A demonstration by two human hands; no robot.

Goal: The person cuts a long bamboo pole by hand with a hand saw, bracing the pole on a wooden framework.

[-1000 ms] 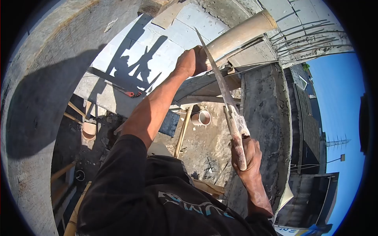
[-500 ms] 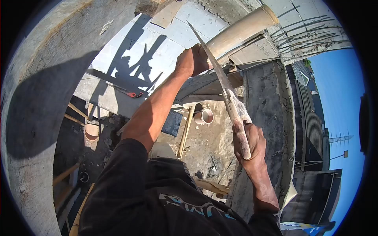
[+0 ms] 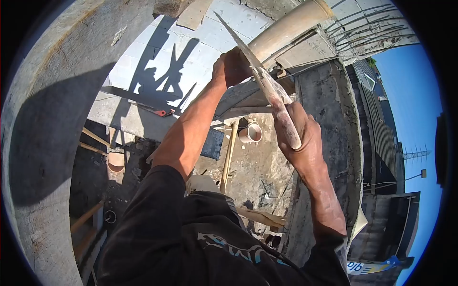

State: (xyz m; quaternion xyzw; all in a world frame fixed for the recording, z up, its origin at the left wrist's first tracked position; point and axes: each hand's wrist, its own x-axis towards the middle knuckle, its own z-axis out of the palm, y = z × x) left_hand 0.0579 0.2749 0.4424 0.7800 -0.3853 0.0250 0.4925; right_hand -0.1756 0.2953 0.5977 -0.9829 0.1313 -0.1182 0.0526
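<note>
My right hand [image 3: 304, 128] is wrapped round the worn, paint-spotted handle of a hand saw [image 3: 237, 42]. Its toothed blade points up and away to the left, crossing over a pale tan pipe [image 3: 292, 29] near the pipe's close end. Just left of the blade, my left hand [image 3: 233, 67] is closed at that end of the pipe, its fingers partly in shadow and partly hidden behind the wrist. The pipe slants up to the right and has a thicker ring at its far end.
Below lies a rough floor with a white bucket [image 3: 250, 132], another bucket [image 3: 115, 162] and bamboo poles [image 3: 229, 157]. A red-handled tool [image 3: 163, 113] rests on the ledge beside the pale block wall [image 3: 124, 71]. Bare steel rods [image 3: 367, 31] jut from concrete at upper right.
My right hand has pushed the saw forward and up, so its handle is now closer to the pipe. My left hand stays at the pipe's end; the view has shifted slightly.
</note>
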